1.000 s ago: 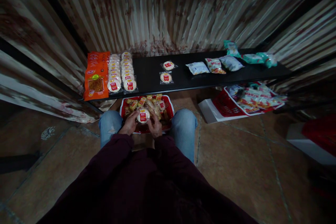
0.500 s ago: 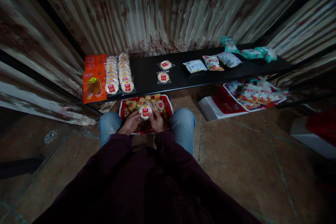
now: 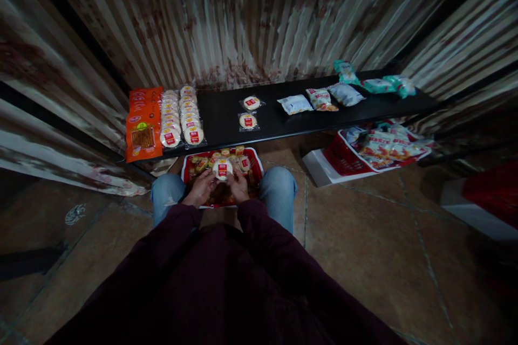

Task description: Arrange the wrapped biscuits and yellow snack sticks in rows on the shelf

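A round, pale wrapped cracker with a red label (image 3: 222, 170) is held between my two hands, above a red basket (image 3: 259, 161) of small wrapped snacks. My left hand (image 3: 201, 187) grips its left edge, and my right hand (image 3: 238, 184) pinches its right side. Beyond the basket, on a black shelf (image 3: 220, 113), two rows of similar crackers (image 3: 170, 118) (image 3: 191, 116) overlap next to an orange bag (image 3: 142, 126). Two single crackers (image 3: 251, 102) (image 3: 248, 121) lie apart near the shelf's middle.
White snack bags (image 3: 295, 104) and green packets (image 3: 378, 86) lie on the shelf's right part. Below it, another red basket (image 3: 340, 156) full of bags rests on a white box (image 3: 318, 170). A red and white container (image 3: 485, 199) stands at far right. Pleated curtains (image 3: 243, 21) hang behind.
The view has shifted slightly, so the shelf's right part appears further left. Both hands still hold the cracker over the basket, with little change in their grip.
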{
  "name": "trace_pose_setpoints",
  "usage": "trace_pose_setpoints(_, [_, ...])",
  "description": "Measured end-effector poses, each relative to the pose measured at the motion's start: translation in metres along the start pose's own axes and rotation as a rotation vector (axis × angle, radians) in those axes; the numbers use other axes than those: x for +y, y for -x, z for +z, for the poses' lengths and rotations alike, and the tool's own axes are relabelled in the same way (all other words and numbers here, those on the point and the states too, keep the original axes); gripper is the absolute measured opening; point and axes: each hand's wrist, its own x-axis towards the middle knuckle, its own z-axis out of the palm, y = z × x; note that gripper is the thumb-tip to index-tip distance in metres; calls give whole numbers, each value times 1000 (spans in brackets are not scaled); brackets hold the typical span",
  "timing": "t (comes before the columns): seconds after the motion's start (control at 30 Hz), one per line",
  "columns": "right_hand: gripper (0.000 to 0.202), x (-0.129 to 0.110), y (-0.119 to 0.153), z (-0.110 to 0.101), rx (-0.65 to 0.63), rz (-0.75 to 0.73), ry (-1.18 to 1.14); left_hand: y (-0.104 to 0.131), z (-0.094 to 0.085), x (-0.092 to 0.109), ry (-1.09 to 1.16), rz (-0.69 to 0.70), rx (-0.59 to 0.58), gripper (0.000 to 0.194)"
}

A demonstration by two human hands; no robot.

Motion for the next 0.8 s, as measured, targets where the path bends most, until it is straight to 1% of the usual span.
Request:
trace_pose_setpoints(0.1, [49, -4, 0, 5, -12, 118, -125, -1, -1, 1, 1, 22, 32, 22])
trace_pose_setpoints(0.2, [49, -7, 0, 8, -20, 155, -181, -3, -2, 1, 0, 47, 61, 25])
trace_pose_setpoints(0.37, [50, -3, 2, 9, -16, 104, -127, -6, -6, -4, -98, 51, 138, 32])
trace_pose_setpoints(0.5, [49, 5, 1, 13, 39, 27, -19, -9, -7, -8, -160, 62, 171, 31])
trace_pose_setpoints(0.6, [49, 5, 1, 20, 67, 15, 13, -11, -5, -8, -203, 121, 246, 32])
trace_pose_setpoints(0.67, [50, 1, 2, 25, 63, 34, -5, -12, -4, -7, -236, 178, 315, 36])
trace_pose_setpoints(0.7, [50, -1, 4, 27, 57, 42, -15, -12, -3, -7, -255, 205, 332, 39])
trace_pose_setpoints(0.8, [51, -9, 7, 32, 44, 40, -21, -12, 0, -7, -330, 269, 302, 42])
